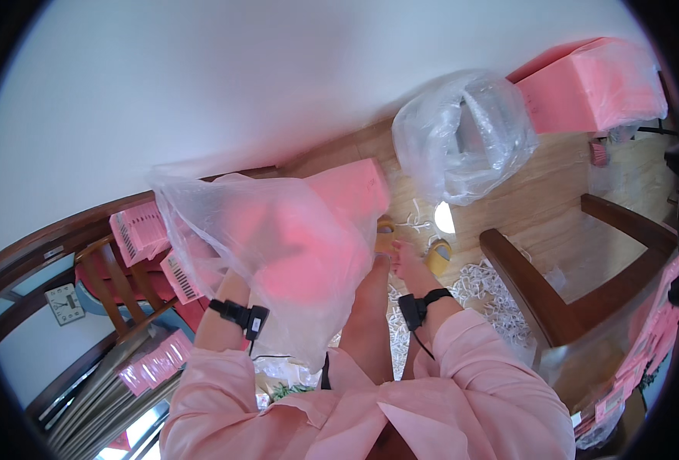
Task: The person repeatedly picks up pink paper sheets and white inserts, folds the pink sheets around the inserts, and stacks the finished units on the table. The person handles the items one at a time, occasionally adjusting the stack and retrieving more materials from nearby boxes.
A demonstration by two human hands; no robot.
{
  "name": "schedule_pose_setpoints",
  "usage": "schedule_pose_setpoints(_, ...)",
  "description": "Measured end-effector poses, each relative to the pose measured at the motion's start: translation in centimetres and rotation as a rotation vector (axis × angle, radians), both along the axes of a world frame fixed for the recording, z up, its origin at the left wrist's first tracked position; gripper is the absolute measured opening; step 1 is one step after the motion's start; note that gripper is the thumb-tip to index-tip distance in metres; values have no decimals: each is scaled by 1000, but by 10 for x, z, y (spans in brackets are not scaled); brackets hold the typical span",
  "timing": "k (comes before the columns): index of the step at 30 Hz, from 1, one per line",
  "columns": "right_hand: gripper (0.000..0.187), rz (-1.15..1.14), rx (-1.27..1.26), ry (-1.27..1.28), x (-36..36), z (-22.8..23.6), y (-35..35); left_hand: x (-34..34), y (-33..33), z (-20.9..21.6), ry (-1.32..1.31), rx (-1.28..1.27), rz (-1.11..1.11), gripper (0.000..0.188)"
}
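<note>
We wear a pale pink shirt (pixel 485 376) with loose sleeves (pixel 215 383), plus black arm straps (pixel 436 294) carrying small black boxes (pixel 412 312) with thin black cables (pixel 422 345).

Floor (pixel 535 188): clear film bundle (pixel 435 130) nr far edge, lg pink box (pixel 558 96) just R of it, part-wrapped in plastic. Brown wooden chair (pixel 527 291) nr R edge w/ white strips (pixel 487 295) strewn beside it. Slatted wooden chair (pixel 146 322) at L, pink packs (pixel 155 363) nr.
</note>
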State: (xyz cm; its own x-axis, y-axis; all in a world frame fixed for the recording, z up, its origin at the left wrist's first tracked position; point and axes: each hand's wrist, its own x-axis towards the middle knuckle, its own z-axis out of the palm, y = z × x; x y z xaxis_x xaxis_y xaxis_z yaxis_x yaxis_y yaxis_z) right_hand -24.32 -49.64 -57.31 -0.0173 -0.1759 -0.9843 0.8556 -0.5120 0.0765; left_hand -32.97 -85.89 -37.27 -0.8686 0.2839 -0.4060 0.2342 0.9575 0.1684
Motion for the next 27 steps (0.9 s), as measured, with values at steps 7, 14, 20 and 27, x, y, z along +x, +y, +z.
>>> schedule_pose_setpoints(7,39,-78,70,102,-20,133,126,21,0,163,144,376,737,120)
schedule_pose_setpoints(14,31,-279,159,247,-21,268,185,47,14,354,472,-80,769,122)
schedule_pose_setpoints(20,24,-334,99,409,-14,343,165,44,52,438,856,393,464,117)
schedule_pose_setpoints(27,45,-251,-272,751,13,468,186,22,232,432,1220,514,-464,81)
